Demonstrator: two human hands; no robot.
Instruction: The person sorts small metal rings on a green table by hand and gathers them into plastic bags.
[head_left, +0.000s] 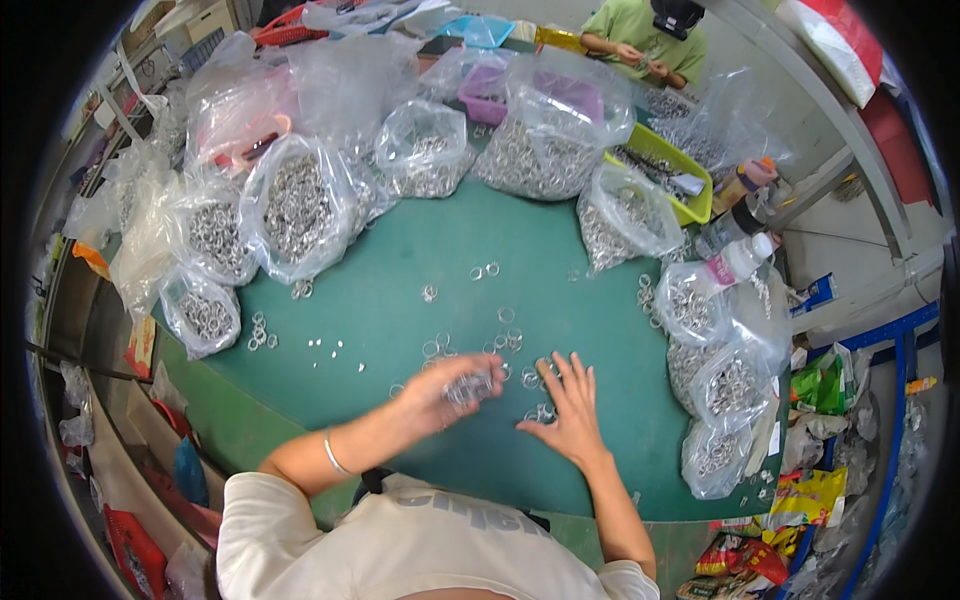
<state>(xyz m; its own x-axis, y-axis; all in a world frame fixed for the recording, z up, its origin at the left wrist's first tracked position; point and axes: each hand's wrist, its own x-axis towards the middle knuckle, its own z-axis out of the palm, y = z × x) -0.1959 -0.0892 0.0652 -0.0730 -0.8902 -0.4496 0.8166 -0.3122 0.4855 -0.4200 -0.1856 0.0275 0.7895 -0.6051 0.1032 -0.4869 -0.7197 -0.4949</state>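
My left hand (425,398) is closed around a clump of small silver metal rings (466,388), partly smeared by motion, above the green tabletop (400,240). Beside it, my right hand (574,418) lies with fingers spread over the table, touching or just above a few loose rings (540,412) near its thumb. More rings (512,341) are scattered just beyond both hands. Farther off, a small cluster of rings (429,293) and a pair of rings (484,271) lie on the green surface.
Clear plastic bags full of rings (298,205) line the table's far and left edges; more bags (732,385) stand at right. A lime green bin (705,205) and several bottles (738,262) sit at far right. Across the table a person (645,45) handles something small.
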